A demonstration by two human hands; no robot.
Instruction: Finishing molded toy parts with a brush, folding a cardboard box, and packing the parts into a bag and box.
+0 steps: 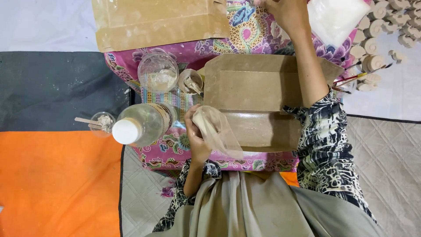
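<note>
My left hand (196,136) grips a clear plastic piping bag (218,130) filled with pale paste, just left of a brown cardboard box (252,94) lying on a colourful patterned cloth (175,149). My right hand (287,13) reaches far forward over the cloth toward a white plastic bag (335,17); its fingers are cut off by the top edge of the frame. A small cup with a paste-covered stick (191,82) stands just beyond my left hand.
A clear plastic bottle with a white cap (140,125) lies left of my hand. A glass bowl of white powder (158,72), a small cup with a stick (101,122), another cardboard box (158,22), several pale carved pieces (386,30) and brushes (357,78) surround the cloth.
</note>
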